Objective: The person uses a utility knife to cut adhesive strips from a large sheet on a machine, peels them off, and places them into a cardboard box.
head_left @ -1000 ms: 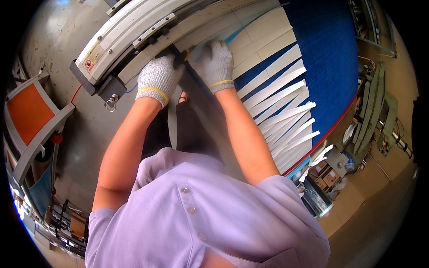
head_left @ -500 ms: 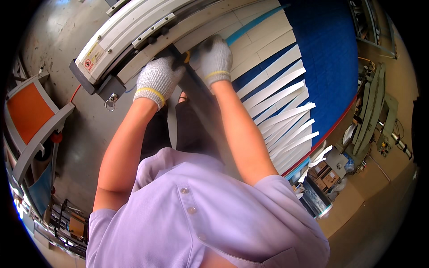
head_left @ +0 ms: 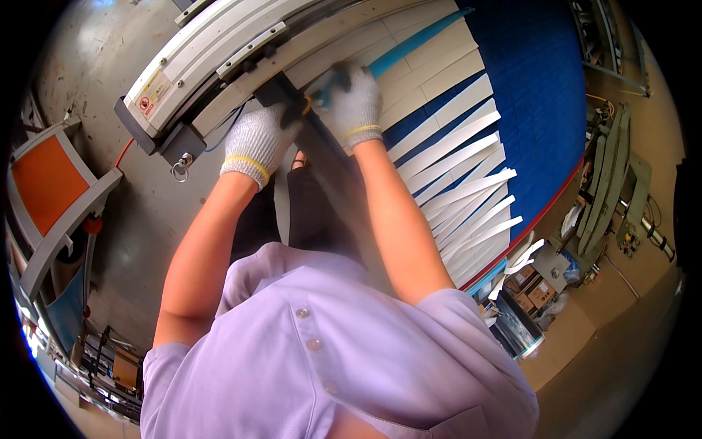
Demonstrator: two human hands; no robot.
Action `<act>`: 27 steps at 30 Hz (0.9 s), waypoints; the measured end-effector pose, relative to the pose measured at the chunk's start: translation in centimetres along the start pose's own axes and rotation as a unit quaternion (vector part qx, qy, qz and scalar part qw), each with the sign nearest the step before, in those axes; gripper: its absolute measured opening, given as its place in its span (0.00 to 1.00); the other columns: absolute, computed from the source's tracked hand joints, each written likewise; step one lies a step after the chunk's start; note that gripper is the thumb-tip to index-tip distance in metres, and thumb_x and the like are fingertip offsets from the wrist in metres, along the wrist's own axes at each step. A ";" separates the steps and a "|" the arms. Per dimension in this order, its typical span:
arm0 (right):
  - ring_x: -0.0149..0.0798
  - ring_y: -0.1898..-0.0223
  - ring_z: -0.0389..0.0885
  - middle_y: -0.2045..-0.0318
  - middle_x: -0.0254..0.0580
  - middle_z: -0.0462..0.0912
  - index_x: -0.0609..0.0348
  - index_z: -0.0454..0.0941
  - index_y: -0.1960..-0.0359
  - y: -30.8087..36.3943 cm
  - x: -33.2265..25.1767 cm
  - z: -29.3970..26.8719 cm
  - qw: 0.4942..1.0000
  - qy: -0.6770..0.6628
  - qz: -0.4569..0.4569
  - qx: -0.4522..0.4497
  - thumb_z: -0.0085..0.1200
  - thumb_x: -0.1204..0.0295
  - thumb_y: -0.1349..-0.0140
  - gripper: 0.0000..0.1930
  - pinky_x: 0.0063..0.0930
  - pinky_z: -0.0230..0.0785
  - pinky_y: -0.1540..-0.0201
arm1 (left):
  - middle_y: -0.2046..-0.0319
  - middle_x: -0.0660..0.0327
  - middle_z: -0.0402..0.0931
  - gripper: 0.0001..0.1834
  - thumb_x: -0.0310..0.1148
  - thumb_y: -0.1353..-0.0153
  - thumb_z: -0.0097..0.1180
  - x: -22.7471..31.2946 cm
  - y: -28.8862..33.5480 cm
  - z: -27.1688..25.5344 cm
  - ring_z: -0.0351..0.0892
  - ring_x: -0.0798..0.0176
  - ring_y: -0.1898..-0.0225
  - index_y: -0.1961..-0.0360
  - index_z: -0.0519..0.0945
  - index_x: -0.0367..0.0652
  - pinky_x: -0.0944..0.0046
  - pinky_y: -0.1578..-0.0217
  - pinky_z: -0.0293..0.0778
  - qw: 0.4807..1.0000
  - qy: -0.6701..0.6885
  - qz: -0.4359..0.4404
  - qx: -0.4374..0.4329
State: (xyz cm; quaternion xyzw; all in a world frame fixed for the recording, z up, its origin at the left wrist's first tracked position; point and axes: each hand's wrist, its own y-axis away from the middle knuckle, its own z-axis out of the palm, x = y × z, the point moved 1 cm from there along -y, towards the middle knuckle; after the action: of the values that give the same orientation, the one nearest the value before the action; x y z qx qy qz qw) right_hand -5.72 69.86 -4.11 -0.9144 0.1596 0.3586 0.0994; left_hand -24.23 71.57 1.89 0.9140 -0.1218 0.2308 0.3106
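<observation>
My left hand [head_left: 265, 140], in a white knit glove with a yellow cuff line, has its fingers curled beside a dark bar [head_left: 318, 132]. Whatever those fingers hold, if anything, is hidden. Across the bar, my right hand [head_left: 355, 106], gloved alike, is closed on a teal strip [head_left: 417, 42]. The strip stretches from that hand to the upper right over pale panels [head_left: 431, 69], and a bit of teal shows at the fingertips. A small yellow piece [head_left: 307, 104] sits on the bar between my hands.
A long white machine beam [head_left: 212, 55] runs along the upper left, with a metal ring [head_left: 180, 170] at its end. White strips [head_left: 457, 164] fan over a blue quilted sheet [head_left: 537, 88] at right. An orange-panelled frame [head_left: 51, 194] stands left; green machinery [head_left: 607, 183] is far right.
My right hand has shifted slightly, and more teal shows at its fingertips. The left hand has dropped a little, its fingers still curled by the bar.
</observation>
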 end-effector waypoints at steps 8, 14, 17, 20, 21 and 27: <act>0.58 0.62 0.81 0.65 0.56 0.80 0.64 0.78 0.66 0.1 -1.9 -1.9 0.997 0.027 0.066 -0.019 0.62 0.77 0.47 0.08 0.42 0.74 0.58 | 0.55 0.43 0.81 0.24 0.49 0.36 0.52 -0.2 0.3 1.0 0.80 0.39 0.53 0.45 0.79 0.46 0.46 0.51 0.76 0.999 0.001 -0.037 -0.026; 0.37 0.62 0.80 0.65 0.41 0.81 0.61 0.77 0.62 1.7 -2.5 -6.7 0.984 -0.143 0.082 0.070 0.61 0.80 0.45 0.09 0.30 0.72 0.53 | 0.56 0.44 0.82 0.23 0.49 0.35 0.51 0.0 0.4 0.9 0.80 0.38 0.54 0.49 0.81 0.45 0.45 0.53 0.76 0.999 0.002 -0.039 -0.027; 0.43 0.47 0.77 0.52 0.44 0.80 0.60 0.76 0.51 3.8 -2.6 -11.2 0.972 -0.181 0.097 0.110 0.59 0.82 0.43 0.17 0.33 0.70 0.42 | 0.57 0.44 0.82 0.22 0.49 0.36 0.52 -0.2 0.6 0.9 0.80 0.38 0.54 0.50 0.81 0.45 0.45 0.53 0.76 0.999 -0.002 -0.026 -0.019; 0.50 0.30 0.63 0.33 0.51 0.66 0.57 0.63 0.32 5.2 -2.4 -15.4 0.974 -0.154 0.138 0.095 0.56 0.83 0.40 0.32 0.40 0.63 0.31 | 0.62 0.43 0.82 0.22 0.49 0.36 0.53 -0.4 0.7 1.1 0.81 0.38 0.57 0.50 0.81 0.45 0.44 0.56 0.76 1.000 0.005 -0.028 -0.006; 0.50 0.30 0.62 0.32 0.51 0.64 0.58 0.62 0.31 6.1 -1.7 -15.9 0.950 -0.219 0.176 0.136 0.56 0.82 0.40 0.33 0.40 0.63 0.32 | 0.63 0.43 0.82 0.22 0.49 0.37 0.54 -0.3 0.9 1.0 0.81 0.38 0.58 0.50 0.81 0.45 0.44 0.57 0.77 0.999 0.005 -0.032 -0.006; 0.44 0.41 0.75 0.41 0.51 0.76 0.65 0.65 0.32 13.0 4.3 -19.2 0.781 -0.477 0.401 0.037 0.53 0.80 0.36 0.29 0.40 0.70 0.37 | 0.73 0.58 0.83 0.23 0.47 0.36 0.63 3.6 4.4 1.8 0.83 0.59 0.74 0.52 0.82 0.37 0.59 0.70 0.79 0.953 0.302 -0.008 -0.026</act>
State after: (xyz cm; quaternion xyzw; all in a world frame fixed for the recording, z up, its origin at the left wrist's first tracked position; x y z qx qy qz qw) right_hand 4.52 51.17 5.90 -0.4757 0.4570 0.7502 0.0442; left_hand -22.10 66.76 4.68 0.7943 -0.0209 0.4904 0.3579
